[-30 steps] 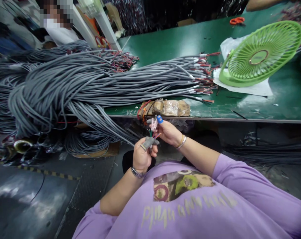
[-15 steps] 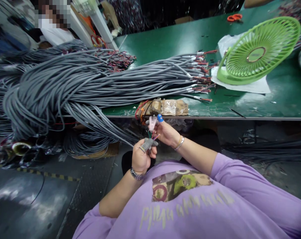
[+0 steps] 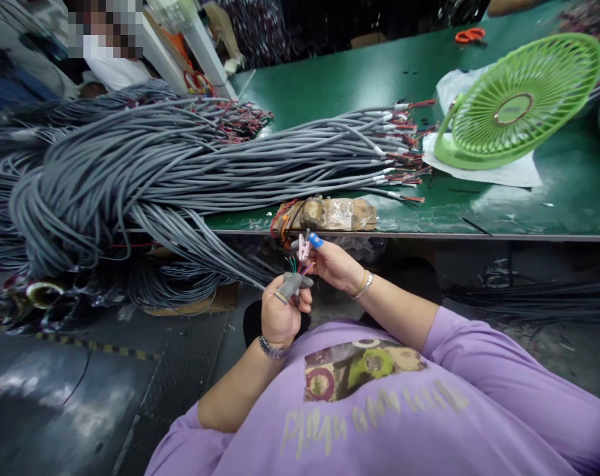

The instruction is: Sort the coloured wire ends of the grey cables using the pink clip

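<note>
Below the bench edge, my left hand (image 3: 280, 314), with grey covers on its finger and thumb, pinches the end of a grey cable. Thin coloured wires (image 3: 300, 266), green, red and purple among them, fan out above its fingertips. My right hand (image 3: 338, 266) wears a blue cover on one digit and is closed around a small pale pink clip-like tool (image 3: 304, 248). That tool sits just above the wire tips; whether it touches them I cannot tell. From my left hand, grey cables (image 3: 221, 254) run up to the large bundle (image 3: 181, 158) on the bench.
On the green bench (image 3: 300, 82) stand a light green fan (image 3: 518, 109) and a taped wooden block (image 3: 352, 213) at the front edge. Orange-handled scissors (image 3: 469, 36) lie farther back. A person in white (image 3: 114, 69) is at upper left. Dark cables (image 3: 538, 301) lie below at right.
My right hand has shifted slightly down, bringing the pink tool nearer the wires. The wires have tilted a little left. My left hand keeps its pinch.
</note>
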Demonstrator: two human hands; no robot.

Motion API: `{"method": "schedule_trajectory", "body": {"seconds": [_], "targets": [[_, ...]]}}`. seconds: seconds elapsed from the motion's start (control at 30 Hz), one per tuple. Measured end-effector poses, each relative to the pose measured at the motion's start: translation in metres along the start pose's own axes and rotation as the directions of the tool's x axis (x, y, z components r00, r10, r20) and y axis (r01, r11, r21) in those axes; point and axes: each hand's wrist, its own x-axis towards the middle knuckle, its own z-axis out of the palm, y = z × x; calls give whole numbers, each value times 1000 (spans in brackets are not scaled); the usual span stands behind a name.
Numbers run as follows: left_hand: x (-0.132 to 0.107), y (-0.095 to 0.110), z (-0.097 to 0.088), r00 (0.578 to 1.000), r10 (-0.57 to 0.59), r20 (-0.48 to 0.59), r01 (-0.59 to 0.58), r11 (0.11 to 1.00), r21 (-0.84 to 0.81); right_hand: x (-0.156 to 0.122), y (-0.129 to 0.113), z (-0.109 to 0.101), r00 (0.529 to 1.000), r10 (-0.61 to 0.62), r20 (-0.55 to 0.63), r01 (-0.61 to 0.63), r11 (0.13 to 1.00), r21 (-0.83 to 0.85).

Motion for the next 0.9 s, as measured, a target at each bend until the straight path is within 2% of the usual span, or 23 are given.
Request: {"method": "schedule_trajectory", "body": {"seconds": [0.2, 0.47, 0.7, 0.9], "targets": [[3, 3, 1, 1000, -22, -10, 22, 1000, 5, 2, 0, 2, 1000, 7, 2, -7, 1000, 19], [3, 1, 1, 999, -54, -6, 54, 998, 44, 13, 5, -2, 992, 121, 45, -125, 986, 114], [5, 0, 0, 998, -69, -1, 69, 996, 48, 19, 12, -1, 998, 57, 2, -56, 984, 167], [6, -2, -1, 997, -82, 2, 81, 996, 48, 20, 13, 5, 996, 34, -82, -18, 981, 191]]}}
